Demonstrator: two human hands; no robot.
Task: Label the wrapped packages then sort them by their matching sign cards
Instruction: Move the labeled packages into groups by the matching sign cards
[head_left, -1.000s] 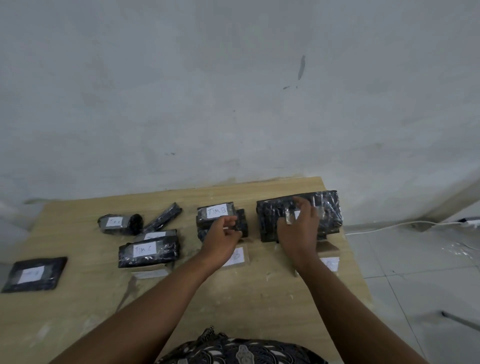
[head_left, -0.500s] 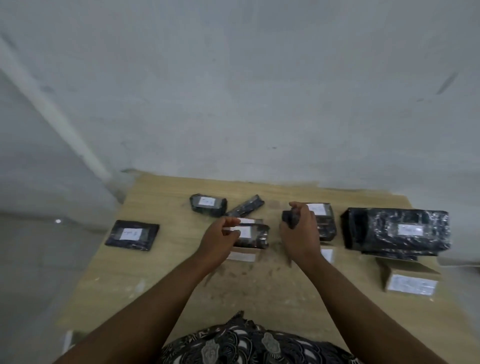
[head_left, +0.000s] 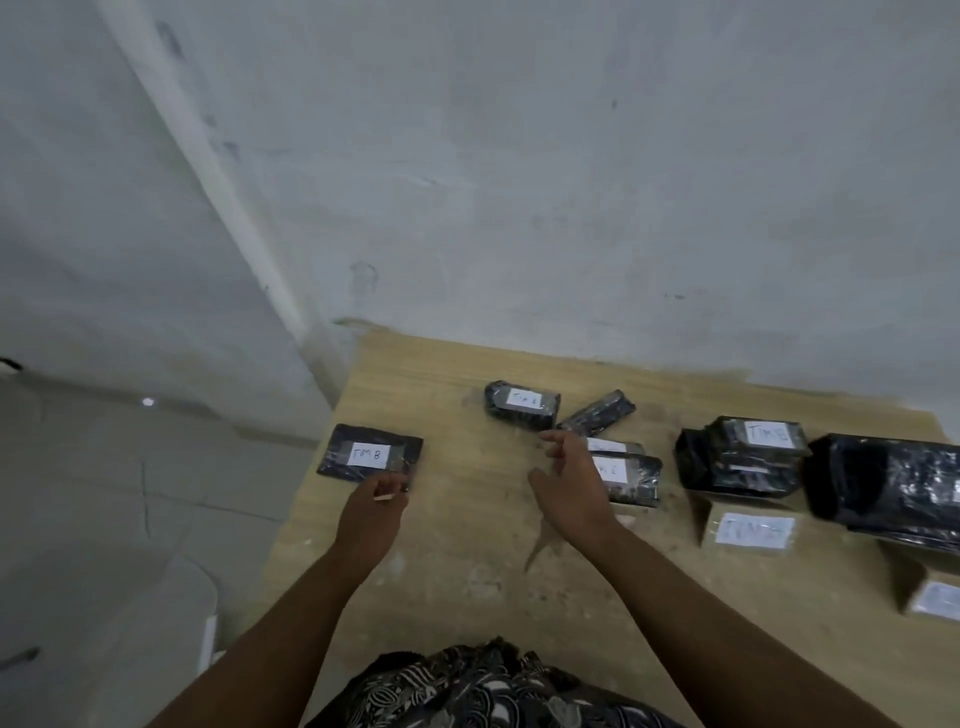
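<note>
My left hand (head_left: 371, 512) pinches the near edge of the flat TIM B package (head_left: 370, 455) at the table (head_left: 467, 545) corner, right hand (head_left: 569, 486) open; I judge a thin pinch may slip

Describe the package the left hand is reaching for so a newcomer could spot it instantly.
Start at the wooden table against the wall and go to its near-left edge. The flat black package lies there alone, at the left hand. Unlike the bulkier bundles clustered to the right, it is thin, and its white label reads TIM B.
</note>
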